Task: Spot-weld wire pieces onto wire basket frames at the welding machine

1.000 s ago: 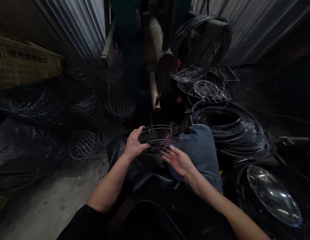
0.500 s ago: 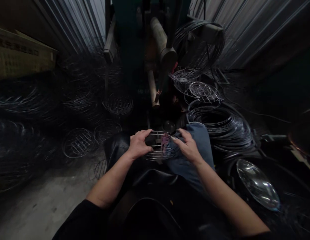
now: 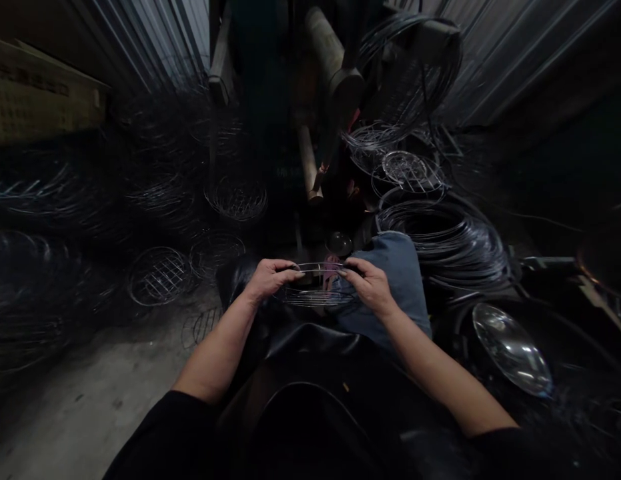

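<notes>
We grip a round wire grille (image 3: 317,285) at twelve o'clock over our lap: our left hand (image 3: 271,280) clasps its near-left rim, our right hand (image 3: 369,287) closes on its right rim. Coiled wire hoops (image 3: 443,243) lie at two o'clock.

Head camera looks forward, down at hands (image 3: 270,280) (image 3: 370,287).

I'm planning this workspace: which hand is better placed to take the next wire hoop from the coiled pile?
Probably the right hand. Both grip the wire frame, but the right sits closer to the coiled hoops; the left hand is farther away.
</notes>
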Available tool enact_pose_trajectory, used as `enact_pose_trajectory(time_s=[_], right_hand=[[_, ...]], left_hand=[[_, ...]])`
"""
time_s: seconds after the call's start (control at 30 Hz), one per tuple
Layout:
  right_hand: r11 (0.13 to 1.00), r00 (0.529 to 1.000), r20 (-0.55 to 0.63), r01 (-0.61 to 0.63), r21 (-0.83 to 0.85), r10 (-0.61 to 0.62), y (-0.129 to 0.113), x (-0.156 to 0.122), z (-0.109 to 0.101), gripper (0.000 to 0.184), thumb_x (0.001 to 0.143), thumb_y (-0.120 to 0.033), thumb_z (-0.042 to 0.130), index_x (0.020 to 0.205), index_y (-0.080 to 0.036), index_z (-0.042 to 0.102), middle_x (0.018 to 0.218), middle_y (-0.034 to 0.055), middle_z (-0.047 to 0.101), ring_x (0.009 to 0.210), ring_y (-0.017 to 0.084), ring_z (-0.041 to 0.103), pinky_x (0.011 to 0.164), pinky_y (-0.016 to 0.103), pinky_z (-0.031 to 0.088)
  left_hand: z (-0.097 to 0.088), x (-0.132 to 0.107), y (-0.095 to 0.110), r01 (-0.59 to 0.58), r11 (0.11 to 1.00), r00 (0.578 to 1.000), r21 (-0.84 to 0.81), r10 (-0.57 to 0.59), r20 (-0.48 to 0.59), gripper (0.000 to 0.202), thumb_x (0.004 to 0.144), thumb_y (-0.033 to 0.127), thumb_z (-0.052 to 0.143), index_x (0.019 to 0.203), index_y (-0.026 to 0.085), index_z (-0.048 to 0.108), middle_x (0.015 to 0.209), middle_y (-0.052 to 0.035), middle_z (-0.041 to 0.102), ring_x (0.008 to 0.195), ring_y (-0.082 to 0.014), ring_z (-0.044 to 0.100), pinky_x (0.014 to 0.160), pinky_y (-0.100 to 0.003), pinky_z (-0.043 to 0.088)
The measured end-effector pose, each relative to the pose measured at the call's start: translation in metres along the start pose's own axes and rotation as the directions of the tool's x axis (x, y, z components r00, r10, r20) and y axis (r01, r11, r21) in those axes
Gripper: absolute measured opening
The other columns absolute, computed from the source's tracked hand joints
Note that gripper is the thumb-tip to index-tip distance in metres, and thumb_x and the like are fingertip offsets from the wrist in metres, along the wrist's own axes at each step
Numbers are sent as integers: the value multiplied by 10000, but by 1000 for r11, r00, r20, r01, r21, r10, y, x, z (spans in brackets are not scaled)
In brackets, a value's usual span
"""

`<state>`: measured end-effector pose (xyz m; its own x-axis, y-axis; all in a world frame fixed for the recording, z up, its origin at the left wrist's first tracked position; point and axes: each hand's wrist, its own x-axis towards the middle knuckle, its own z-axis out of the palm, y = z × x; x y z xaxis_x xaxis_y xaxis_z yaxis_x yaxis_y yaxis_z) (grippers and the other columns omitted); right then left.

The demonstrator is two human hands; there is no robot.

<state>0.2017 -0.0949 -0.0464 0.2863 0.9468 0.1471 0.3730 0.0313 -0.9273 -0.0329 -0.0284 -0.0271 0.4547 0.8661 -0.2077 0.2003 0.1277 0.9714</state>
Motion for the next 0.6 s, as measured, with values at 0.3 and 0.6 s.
enact_pose_trajectory(time_s=[0.3,0.6], right_hand=[[992,975,-189,-103,77,116,5,-6,-28,476,734,-485,690,1108,-196,639,1023,70,691,868,216,658,828,377,518],[892,663,-598,-359,274,450,21,-63,-187,536,528,-405,787,972,-141,643,743,29,682,506,129,592,441,223,427]], left_hand=[[-11,16,-28,-104,920,955,-378,-14,-296,519,671,462,753,1067,132,690,855,-59,691,777,-133,609,796,-268,448],[-50,33,-12,126,888,864,-442,-317,-392,319,718,425,714,946,209,658,784,11,670,722,-146,616,659,-265,486]])
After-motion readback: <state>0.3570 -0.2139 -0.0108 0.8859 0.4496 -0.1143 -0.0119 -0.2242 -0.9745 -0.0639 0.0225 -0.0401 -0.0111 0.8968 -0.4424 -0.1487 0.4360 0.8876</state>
